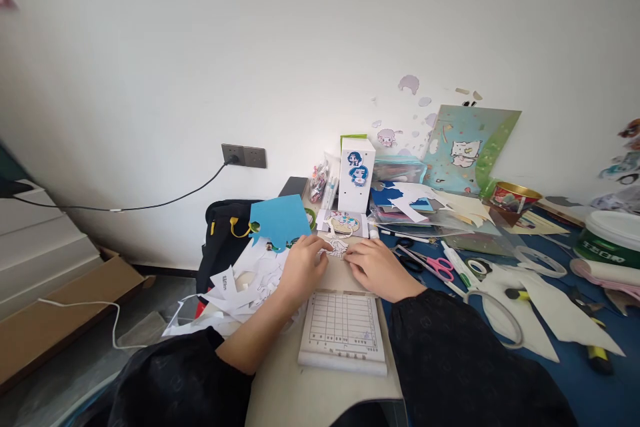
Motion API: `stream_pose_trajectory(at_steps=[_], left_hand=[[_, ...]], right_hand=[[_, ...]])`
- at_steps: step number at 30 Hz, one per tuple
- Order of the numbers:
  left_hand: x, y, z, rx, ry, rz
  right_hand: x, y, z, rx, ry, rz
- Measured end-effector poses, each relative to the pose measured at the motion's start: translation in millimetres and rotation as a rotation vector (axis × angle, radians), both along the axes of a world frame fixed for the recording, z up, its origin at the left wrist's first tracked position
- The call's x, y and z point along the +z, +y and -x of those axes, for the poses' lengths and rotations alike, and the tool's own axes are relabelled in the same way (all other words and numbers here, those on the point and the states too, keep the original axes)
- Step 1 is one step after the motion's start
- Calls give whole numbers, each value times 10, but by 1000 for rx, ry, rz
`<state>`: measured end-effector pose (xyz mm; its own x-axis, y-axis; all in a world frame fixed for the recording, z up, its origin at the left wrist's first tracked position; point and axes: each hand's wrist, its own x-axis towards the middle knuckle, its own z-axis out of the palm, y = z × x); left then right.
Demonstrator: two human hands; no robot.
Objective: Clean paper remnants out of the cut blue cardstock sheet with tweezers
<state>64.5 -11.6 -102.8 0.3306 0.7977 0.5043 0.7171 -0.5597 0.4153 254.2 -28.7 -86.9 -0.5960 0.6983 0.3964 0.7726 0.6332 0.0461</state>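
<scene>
A small white paper cutout point(337, 248) with printed line drawing lies between my two hands, above the pale board. My left hand point(304, 265) has its fingers curled in at the cutout's left edge. From the other side, my right hand point(375, 267) has bent fingers at its right edge. Just behind is a picture card point(344, 221) with a cream-coloured cutout shape over it, at the foot of a white box point(356, 177) bearing blue stickers. Nearer to me, a ruled paper pad point(344, 333) rests on the board. My fingertips are partly hidden.
Paper scraps point(245, 287) and a blue sheet point(279, 221) heap up on the left, beside a black bag point(220, 233). On the right lie pink-handled scissors point(440, 268), tape rolls point(477, 268), a yellow-black cutter point(599, 357) and a white-lidded tub point(613, 240).
</scene>
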Motion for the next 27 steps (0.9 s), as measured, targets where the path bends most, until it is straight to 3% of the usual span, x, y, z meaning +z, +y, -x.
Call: stream_pose_trajectory(at_steps=[11,17,22,27], left_hand=[[19,4,18,63,-43,-1],[-2,11,23,47,-93,25],[46,-10,14,15,-199,108],[138,-80,-40,-121,-317,251]], right_hand=[[-77,-174,290,235,23,-41],[-118,-210,386,284,131,-17],[-84,-171,322,178,461,83],[-84,-79,220,26,754,267]])
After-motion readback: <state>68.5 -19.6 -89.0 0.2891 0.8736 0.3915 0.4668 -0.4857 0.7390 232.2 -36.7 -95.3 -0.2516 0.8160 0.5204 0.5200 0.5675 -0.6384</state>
